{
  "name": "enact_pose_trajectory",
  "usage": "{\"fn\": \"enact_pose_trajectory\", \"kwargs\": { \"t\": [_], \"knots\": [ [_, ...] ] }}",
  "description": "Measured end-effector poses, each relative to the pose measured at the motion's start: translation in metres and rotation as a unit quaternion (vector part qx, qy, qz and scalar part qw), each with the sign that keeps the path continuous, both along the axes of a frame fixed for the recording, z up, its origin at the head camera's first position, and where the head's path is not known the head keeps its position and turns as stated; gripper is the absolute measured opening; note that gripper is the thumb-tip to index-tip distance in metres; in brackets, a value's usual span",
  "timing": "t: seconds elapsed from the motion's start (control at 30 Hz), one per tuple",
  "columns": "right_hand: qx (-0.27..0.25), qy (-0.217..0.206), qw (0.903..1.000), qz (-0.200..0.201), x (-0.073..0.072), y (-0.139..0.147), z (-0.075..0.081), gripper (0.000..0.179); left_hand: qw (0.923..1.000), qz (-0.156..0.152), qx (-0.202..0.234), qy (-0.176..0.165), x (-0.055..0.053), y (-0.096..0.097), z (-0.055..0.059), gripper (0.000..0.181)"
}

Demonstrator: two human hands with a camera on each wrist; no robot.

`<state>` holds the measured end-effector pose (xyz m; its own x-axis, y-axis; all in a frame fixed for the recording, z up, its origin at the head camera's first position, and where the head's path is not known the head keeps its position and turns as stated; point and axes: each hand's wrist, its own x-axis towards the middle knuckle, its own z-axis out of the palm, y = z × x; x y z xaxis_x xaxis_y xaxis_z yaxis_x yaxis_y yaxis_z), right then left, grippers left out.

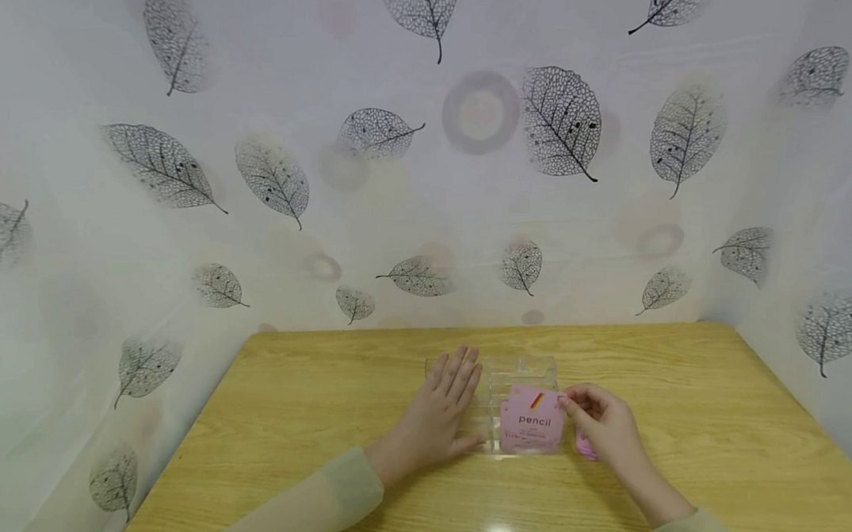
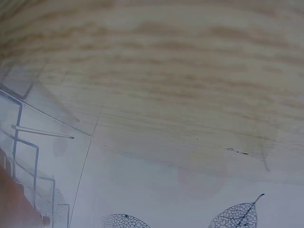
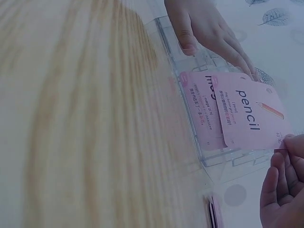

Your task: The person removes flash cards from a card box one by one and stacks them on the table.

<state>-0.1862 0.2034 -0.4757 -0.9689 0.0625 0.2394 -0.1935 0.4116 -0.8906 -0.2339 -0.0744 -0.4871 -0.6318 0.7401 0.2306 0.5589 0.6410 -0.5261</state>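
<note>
A pink flashcard printed "pencil" (image 1: 535, 431) is pinched at its right edge between the thumb and fingers of my right hand (image 1: 608, 429). It stands over a clear plastic stepped holder (image 3: 164, 29). Behind it, a second pink card (image 3: 202, 114) rests in the holder, its word partly covered. My left hand (image 1: 434, 417) lies with straight fingers over the holder's left part, thumb spread toward the cards. Below my right hand are more pink cards (image 1: 586, 446), mostly hidden by it. In the left wrist view only the holder's stepped edges (image 2: 35, 161) and a blurred bit of hand show.
The wooden table (image 1: 306, 404) carries the holder near its middle. A pale cloth with leaf prints (image 1: 414, 218) hangs behind the table and along both sides.
</note>
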Motion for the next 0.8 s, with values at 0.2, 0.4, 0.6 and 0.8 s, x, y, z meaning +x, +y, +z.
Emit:
{"fn": "enact_pose_trajectory", "kwargs": {
  "t": [0.2,0.4,0.6,0.8],
  "knots": [
    [0.000,0.008,1.0000,0.002,-0.0051,0.0035,-0.0071,0.017,1.0000,0.008,0.002,-0.005,0.0019,0.0007,0.0019,0.105],
    [-0.005,0.011,0.9999,0.003,-0.0047,0.0039,-0.0063,0.017,0.9999,0.009,0.002,-0.013,0.0023,0.0005,0.0016,0.105],
    [0.006,0.014,0.9999,-0.003,-0.0028,0.0050,-0.0028,0.018,0.9999,0.005,0.007,-0.012,0.0015,0.0004,0.0003,0.105],
    [0.002,0.015,0.9999,-0.006,-0.0014,0.0065,-0.0003,0.019,0.9999,0.003,0.009,-0.011,0.0009,0.0004,-0.0005,0.105]
  ]
}}
